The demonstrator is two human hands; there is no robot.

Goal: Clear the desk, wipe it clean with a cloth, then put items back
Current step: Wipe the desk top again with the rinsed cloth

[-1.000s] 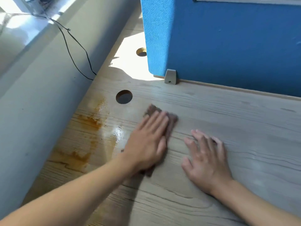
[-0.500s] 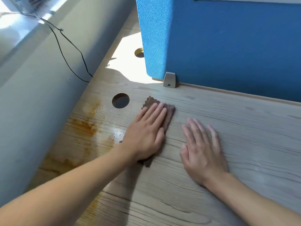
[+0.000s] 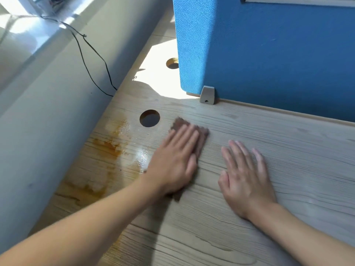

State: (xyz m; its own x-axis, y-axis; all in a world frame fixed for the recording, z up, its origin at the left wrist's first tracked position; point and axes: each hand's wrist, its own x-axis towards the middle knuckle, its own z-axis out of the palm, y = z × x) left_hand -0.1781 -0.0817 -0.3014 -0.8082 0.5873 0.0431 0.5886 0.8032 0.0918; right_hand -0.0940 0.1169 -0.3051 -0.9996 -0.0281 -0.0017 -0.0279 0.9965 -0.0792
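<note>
Your L hand [image 3: 172,162] lies palm down on the cloth [image 3: 204,134] at centre frame. Fingers are straight and close together, pressing it flat to the desk [image 3: 278,150]. Nothing is curled round it or pinched. The hand looks blurred.

The cloth is brown and mostly hidden under that hand. Its far edge shows past your fingertips, and a small bit pokes out below the heel of the hand.

Your R hand [image 3: 247,179] is just right of the L one, apart from the cloth. It is flat on the bare wood, fingers spread a little and straight, holding nothing.

Left of the cloth, centre-left of frame, there's an orange-brown stain [image 3: 109,146] running down toward the lower left. A shiny wet patch [image 3: 142,152] sits between it and your L hand.

A round hole [image 3: 149,118] is cut in the desk just up-left of the cloth, near but not touching. A second hole [image 3: 172,63] is further up, in the sunlit strip, partly behind the partition [image 3: 269,54].

That partition is blue fabric and fills the upper right. It stands upright on the desk in a grey bracket [image 3: 207,95] at its lower corner.

A thin black cable [image 3: 92,73] runs from upper left down to the desk edge, along the grey wall [image 3: 48,121].
</note>
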